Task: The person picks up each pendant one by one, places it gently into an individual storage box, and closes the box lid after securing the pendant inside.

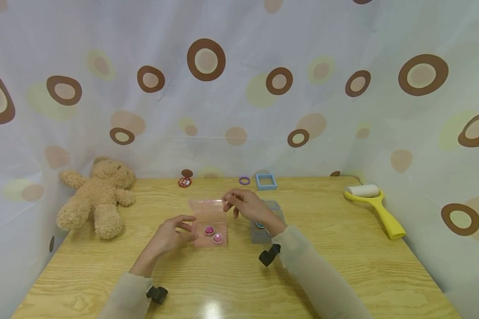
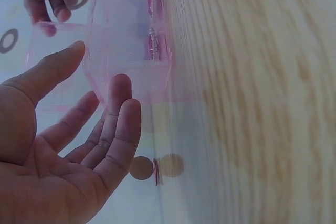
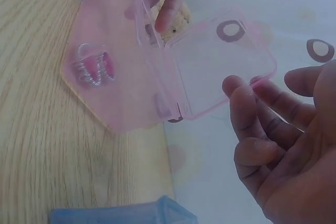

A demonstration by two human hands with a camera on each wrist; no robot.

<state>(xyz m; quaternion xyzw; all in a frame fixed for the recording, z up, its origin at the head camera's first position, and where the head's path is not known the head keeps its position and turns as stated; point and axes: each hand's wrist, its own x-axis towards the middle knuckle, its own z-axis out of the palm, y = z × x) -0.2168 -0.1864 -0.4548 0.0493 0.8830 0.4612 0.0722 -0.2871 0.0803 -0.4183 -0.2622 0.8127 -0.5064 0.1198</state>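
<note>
A clear pink plastic box (image 1: 201, 243) lies on the table with its lid (image 1: 206, 206) raised at the back. Inside are two pink heart-shaped gems (image 1: 209, 230) with silvery edges. At the box's left side is my left hand (image 1: 169, 237), its fingers extended along the wall and the thumb apart from them. My right hand (image 1: 247, 204) reaches across to the lid's right edge; in the right wrist view its fingertips (image 3: 233, 85) touch that edge while the thumb stands away. Beneath the right forearm, a grey-blue clear box (image 1: 259, 238) holding blue gems (image 1: 260, 225) is partly hidden.
A teddy bear (image 1: 100, 195) lies at the back left. Along the rear edge are a red round badge (image 1: 185, 182), a purple ring (image 1: 244, 184) and a blue square frame (image 1: 266, 188). A yellow-handled lint roller (image 1: 387, 219) lies at the right edge.
</note>
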